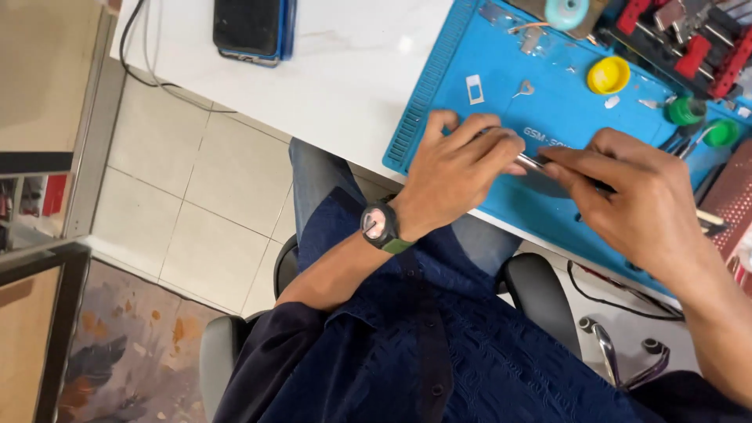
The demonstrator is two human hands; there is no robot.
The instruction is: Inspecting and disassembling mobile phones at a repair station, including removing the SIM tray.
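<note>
**Thin metal piece pinched between my two hands over the blue mat**

The thin metal piece (534, 163) sits right of the frame's centre, just above the blue work mat (501, 70), and most of it is hidden by my fingers, so I cannot tell what kind of part it is. My left hand (458, 168) curls over it from the left, fingers closed narrowly on its near end, a dark watch with a green strap (381, 225) on that wrist. My right hand (627, 196) comes in from the right, fingertips pressed together on the other end; a slim pale tool (709, 218) (only its tail shows) sticks out past the back of that hand.

On the mat, above my left hand, lie a small white rectangular frame (475, 88) and a tiny metal bit (525, 88). A yellow cap (609, 75) sits toward the upper right, with two green caps (687, 110) beyond it near the right edge. Red-handled tools (693, 47) fill the upper right corner. A dark phone (249, 27) lies on the white table (345, 70) at the upper middle-left.
</note>
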